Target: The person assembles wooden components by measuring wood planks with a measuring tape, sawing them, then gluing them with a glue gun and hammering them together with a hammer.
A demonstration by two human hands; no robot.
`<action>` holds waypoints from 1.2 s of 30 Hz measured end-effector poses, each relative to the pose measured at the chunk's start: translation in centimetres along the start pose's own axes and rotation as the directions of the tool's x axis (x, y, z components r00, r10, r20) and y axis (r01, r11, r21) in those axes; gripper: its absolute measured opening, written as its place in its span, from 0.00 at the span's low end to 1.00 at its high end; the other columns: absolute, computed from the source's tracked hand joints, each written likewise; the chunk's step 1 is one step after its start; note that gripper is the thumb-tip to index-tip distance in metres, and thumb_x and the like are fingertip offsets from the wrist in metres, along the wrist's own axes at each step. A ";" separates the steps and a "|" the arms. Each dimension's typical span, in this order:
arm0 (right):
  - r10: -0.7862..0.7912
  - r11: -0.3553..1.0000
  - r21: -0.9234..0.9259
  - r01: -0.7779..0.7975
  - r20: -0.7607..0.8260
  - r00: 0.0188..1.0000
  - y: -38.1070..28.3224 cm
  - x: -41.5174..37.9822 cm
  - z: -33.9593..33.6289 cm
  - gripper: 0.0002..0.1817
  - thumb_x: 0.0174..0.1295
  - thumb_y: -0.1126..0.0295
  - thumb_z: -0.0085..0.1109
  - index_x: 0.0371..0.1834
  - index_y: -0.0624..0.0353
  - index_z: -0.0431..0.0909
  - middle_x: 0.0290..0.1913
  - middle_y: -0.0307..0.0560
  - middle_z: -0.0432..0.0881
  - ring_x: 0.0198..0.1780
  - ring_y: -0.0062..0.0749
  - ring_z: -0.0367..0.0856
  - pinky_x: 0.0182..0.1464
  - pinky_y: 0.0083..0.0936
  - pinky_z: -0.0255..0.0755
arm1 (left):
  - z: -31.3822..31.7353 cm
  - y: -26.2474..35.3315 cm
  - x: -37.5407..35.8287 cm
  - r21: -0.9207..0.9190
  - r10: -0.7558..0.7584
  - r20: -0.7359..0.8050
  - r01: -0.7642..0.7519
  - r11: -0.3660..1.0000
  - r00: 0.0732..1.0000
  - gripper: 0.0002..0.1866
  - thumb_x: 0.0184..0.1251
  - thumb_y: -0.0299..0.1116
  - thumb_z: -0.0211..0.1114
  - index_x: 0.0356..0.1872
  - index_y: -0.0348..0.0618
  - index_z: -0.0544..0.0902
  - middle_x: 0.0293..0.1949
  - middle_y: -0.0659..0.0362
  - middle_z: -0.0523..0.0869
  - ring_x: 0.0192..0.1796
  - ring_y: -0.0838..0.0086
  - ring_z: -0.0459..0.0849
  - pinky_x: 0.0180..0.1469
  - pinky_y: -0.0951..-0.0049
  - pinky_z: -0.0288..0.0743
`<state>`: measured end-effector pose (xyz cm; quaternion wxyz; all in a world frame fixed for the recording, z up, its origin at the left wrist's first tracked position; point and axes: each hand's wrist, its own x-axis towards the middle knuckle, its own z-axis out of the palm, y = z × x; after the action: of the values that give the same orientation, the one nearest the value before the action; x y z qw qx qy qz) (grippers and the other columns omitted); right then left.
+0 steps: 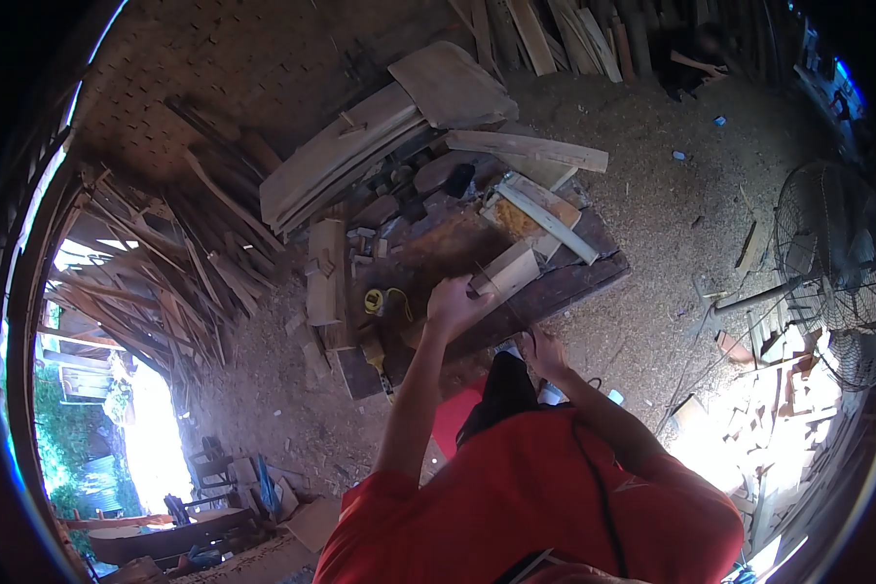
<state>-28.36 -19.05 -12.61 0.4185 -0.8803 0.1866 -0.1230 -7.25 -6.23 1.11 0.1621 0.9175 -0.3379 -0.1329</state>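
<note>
A pale wooden block (512,273) lies on the dark workbench (594,282). My left hand (456,308) is closed around its near left end, with the fingers curled over the edge. My right hand (545,353) is closed beside the front edge of the bench, just right of my knee. A thin dark line runs from it toward the block, but what it grips is too dim to name. Left of my left hand lie a yellow tape measure (374,301) and a brush with a yellowish handle (377,358).
Wide curved boards (346,156) are stacked behind the bench. A pale strip of wood (552,224) lies on offcuts at its right. A wire-caged fan (827,263) stands at right. Another person (696,63) sits far back. Scrap wood (165,263) is heaped at left.
</note>
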 end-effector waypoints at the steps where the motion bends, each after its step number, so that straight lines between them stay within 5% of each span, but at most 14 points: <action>1: -0.036 0.999 0.015 0.036 -0.037 0.999 0.5 -0.3 -0.1 0.18 0.81 0.57 0.50 0.59 0.61 0.76 0.32 0.70 0.85 0.37 0.73 0.86 0.38 0.62 0.79 | 0.1 0.1 0.0 0.005 -0.001 -0.005 0.001 1.000 1.000 0.33 0.60 0.55 0.76 0.56 0.35 0.88 0.50 0.45 0.93 0.56 0.49 0.89 0.62 0.54 0.82; 4: 0.090 0.996 -0.013 -0.090 0.062 0.994 -1.7 1.8 -0.7 0.18 0.80 0.58 0.51 0.59 0.63 0.76 0.33 0.69 0.86 0.37 0.72 0.86 0.39 0.61 0.79 | 0.5 0.0 -0.1 -0.023 -0.012 -0.032 0.012 1.000 0.999 0.35 0.59 0.57 0.76 0.56 0.35 0.88 0.51 0.44 0.92 0.57 0.49 0.89 0.62 0.54 0.82; 10: -0.028 1.000 -0.012 0.027 -0.040 0.999 1.5 -0.1 2.1 0.17 0.80 0.58 0.51 0.58 0.61 0.76 0.34 0.68 0.87 0.38 0.71 0.87 0.40 0.61 0.80 | 0.2 0.5 -0.7 0.017 0.021 -0.011 -0.020 1.000 1.000 0.33 0.59 0.60 0.75 0.52 0.39 0.89 0.48 0.44 0.92 0.54 0.48 0.90 0.60 0.52 0.83; 15: 0.078 0.997 -0.006 -0.078 0.043 0.996 -2.1 2.0 -0.3 0.18 0.80 0.59 0.51 0.61 0.61 0.75 0.35 0.70 0.86 0.41 0.71 0.87 0.42 0.61 0.80 | 0.6 0.7 -0.8 -0.018 0.036 -0.035 -0.036 0.999 0.999 0.30 0.58 0.60 0.76 0.46 0.41 0.89 0.43 0.44 0.93 0.49 0.47 0.91 0.55 0.50 0.85; 18: 0.087 0.996 0.017 -0.089 0.083 0.993 -2.7 2.5 -0.5 0.18 0.80 0.58 0.51 0.59 0.61 0.76 0.36 0.70 0.87 0.42 0.72 0.87 0.43 0.62 0.80 | 0.0 1.1 -0.9 -0.041 0.014 0.007 -0.013 0.999 1.000 0.31 0.57 0.60 0.76 0.47 0.40 0.90 0.43 0.44 0.93 0.49 0.47 0.91 0.56 0.51 0.85; 21: -0.061 0.998 -0.025 0.060 -0.047 0.997 2.9 -0.9 2.4 0.17 0.80 0.57 0.51 0.58 0.60 0.75 0.37 0.70 0.87 0.42 0.73 0.86 0.43 0.63 0.80 | 1.2 -0.3 -0.2 0.026 0.041 -0.051 -0.039 0.999 0.998 0.32 0.57 0.61 0.76 0.49 0.39 0.90 0.44 0.43 0.93 0.50 0.47 0.91 0.57 0.51 0.85; 27: 0.042 0.999 0.016 -0.043 0.043 0.998 -2.0 2.8 -0.3 0.17 0.80 0.57 0.51 0.58 0.59 0.76 0.37 0.68 0.87 0.42 0.73 0.86 0.43 0.62 0.80 | 0.9 0.5 -0.8 0.008 0.002 0.008 -0.002 1.000 1.000 0.38 0.58 0.63 0.75 0.55 0.36 0.89 0.46 0.43 0.93 0.53 0.48 0.91 0.59 0.52 0.84; 32: 0.029 0.999 -0.018 -0.029 0.005 1.000 1.8 -0.2 1.0 0.19 0.81 0.54 0.49 0.58 0.59 0.75 0.37 0.69 0.87 0.40 0.72 0.87 0.42 0.64 0.80 | 3.3 -1.5 -0.1 0.108 0.082 -0.103 -0.071 0.992 0.991 0.40 0.58 0.65 0.74 0.57 0.36 0.89 0.45 0.43 0.93 0.54 0.50 0.91 0.60 0.52 0.84; 36: 0.087 0.996 -0.028 -0.086 0.064 0.994 -0.1 1.1 -0.3 0.18 0.80 0.56 0.51 0.58 0.59 0.76 0.37 0.69 0.87 0.40 0.69 0.87 0.42 0.62 0.80 | 1.5 0.5 -1.2 0.091 0.015 -0.049 -0.011 0.996 0.999 0.40 0.58 0.67 0.72 0.56 0.38 0.89 0.45 0.43 0.93 0.52 0.49 0.92 0.58 0.52 0.85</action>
<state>-27.41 -19.64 -12.25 0.4183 -0.8800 0.2124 -0.0737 -9.01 -6.12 0.11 0.1295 0.9248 -0.3454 -0.0935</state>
